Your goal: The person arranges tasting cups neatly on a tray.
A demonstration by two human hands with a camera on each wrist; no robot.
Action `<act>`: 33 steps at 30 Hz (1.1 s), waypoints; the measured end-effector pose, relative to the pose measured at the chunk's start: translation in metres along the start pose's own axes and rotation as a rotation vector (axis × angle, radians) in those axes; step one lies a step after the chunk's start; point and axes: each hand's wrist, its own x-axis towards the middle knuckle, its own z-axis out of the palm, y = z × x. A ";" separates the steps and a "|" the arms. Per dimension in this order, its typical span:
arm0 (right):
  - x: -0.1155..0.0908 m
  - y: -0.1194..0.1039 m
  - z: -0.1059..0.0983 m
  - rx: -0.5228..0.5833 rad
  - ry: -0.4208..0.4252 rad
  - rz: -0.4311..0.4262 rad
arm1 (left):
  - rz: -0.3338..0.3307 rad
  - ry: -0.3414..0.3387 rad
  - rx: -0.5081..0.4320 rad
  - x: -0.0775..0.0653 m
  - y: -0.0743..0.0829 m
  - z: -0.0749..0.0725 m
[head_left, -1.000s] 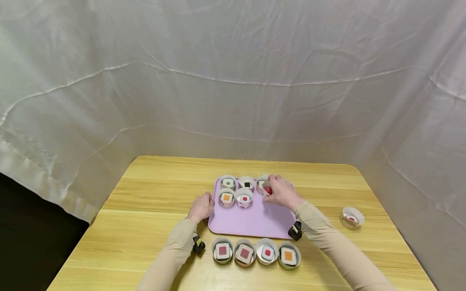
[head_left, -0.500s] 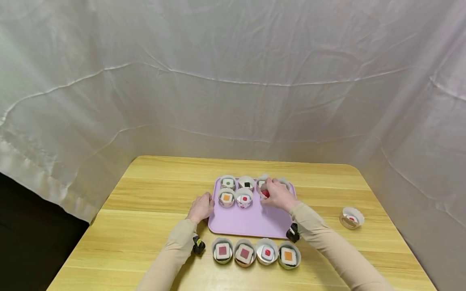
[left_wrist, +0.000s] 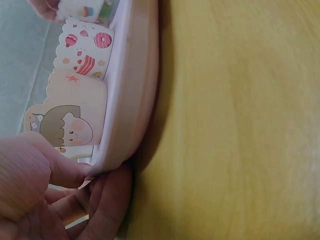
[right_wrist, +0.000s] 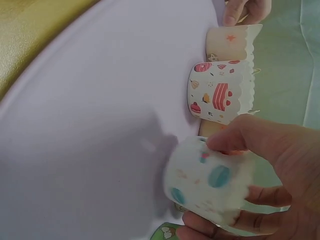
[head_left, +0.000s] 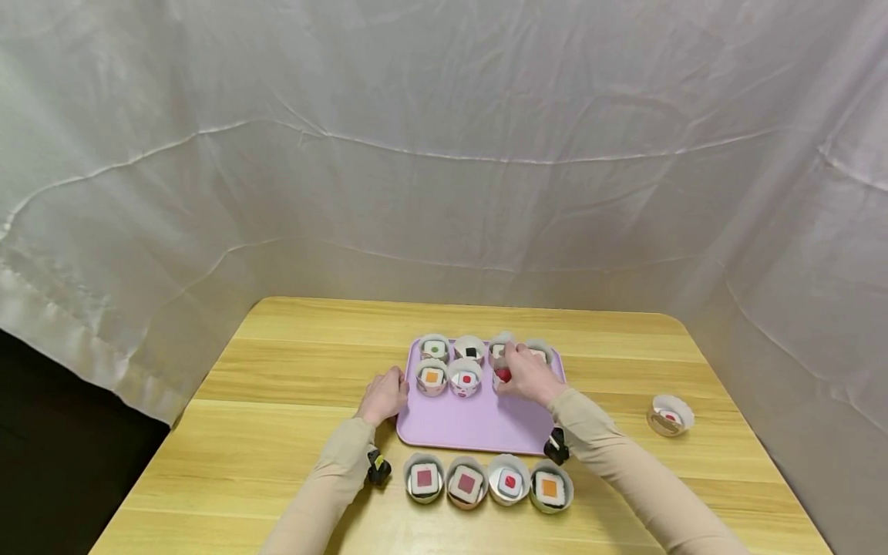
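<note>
My right hand (head_left: 530, 375) grips a paper baking cup (right_wrist: 207, 177) by its rim; the cup is white with blue macaron prints. A red piece (head_left: 502, 375) shows inside it in the head view. The cup is tilted low over the lilac tray (head_left: 458, 420), beside a cup with cake prints (right_wrist: 217, 92). My left hand (head_left: 384, 395) pinches the tray's left edge, thumb on top and fingers beneath in the left wrist view. Other cups, such as the one with an orange-topped piece (head_left: 432, 378), stand in two rows on the tray.
In front of the tray stands a row of several paper cups with sushi-like pieces, including an orange-topped one (head_left: 550, 489). Another cup (head_left: 670, 416) stands alone on the wooden table (head_left: 277, 462) at the right. Grey curtains (head_left: 444, 193) enclose the back and sides.
My right hand has moved the held cup left and a little nearer the front, uncovering a cup at the tray's back right corner. The left hand has stayed at the tray's edge.
</note>
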 end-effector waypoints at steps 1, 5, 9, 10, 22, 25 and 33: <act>0.000 0.000 0.000 -0.003 -0.001 -0.004 | 0.000 0.000 0.000 0.000 0.000 0.000; 0.000 0.000 -0.001 0.007 -0.007 0.005 | 0.003 0.001 0.003 0.000 0.000 0.000; -0.001 0.000 -0.001 0.022 -0.008 0.025 | 0.007 0.007 0.006 0.000 0.001 0.001; -0.001 0.000 -0.001 0.022 -0.008 0.025 | 0.008 0.008 0.005 0.000 0.001 0.000; -0.001 0.000 -0.001 0.019 -0.011 0.028 | 0.007 0.010 0.012 0.001 0.001 0.001; -0.001 0.001 0.000 0.018 -0.007 0.016 | 0.006 0.009 0.015 0.001 0.001 0.001; -0.005 0.005 -0.001 0.025 0.008 0.001 | 0.007 0.010 0.010 0.000 0.001 0.001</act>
